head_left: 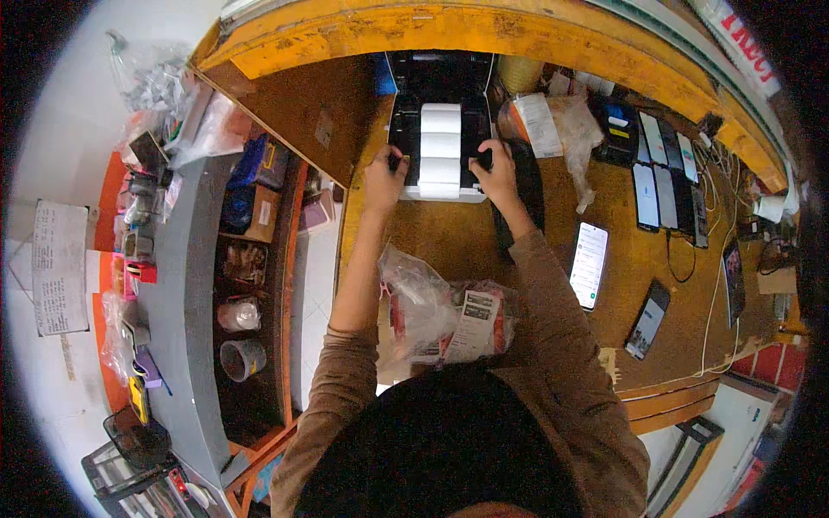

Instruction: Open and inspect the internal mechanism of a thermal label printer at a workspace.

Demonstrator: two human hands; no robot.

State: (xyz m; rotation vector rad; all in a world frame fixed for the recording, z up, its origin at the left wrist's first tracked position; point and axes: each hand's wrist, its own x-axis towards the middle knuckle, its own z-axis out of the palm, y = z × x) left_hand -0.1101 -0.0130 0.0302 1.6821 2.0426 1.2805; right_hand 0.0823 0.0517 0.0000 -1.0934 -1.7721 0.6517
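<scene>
A label printer with a white and black body stands at the back of the wooden table, its black lid raised. A strip of white labels runs down its middle and over the front edge. My left hand is closed at the printer's left side, thumb and fingers bent round a dark part of its edge. On the opposite side my right hand pinches the matching edge. The exact spots under the fingertips are partly hidden.
Plastic-wrapped packages lie before me. At right are a lit phone, a dark phone, several more phones and cables. A wooden ledge overhangs the back; a grey shelf unit stands left.
</scene>
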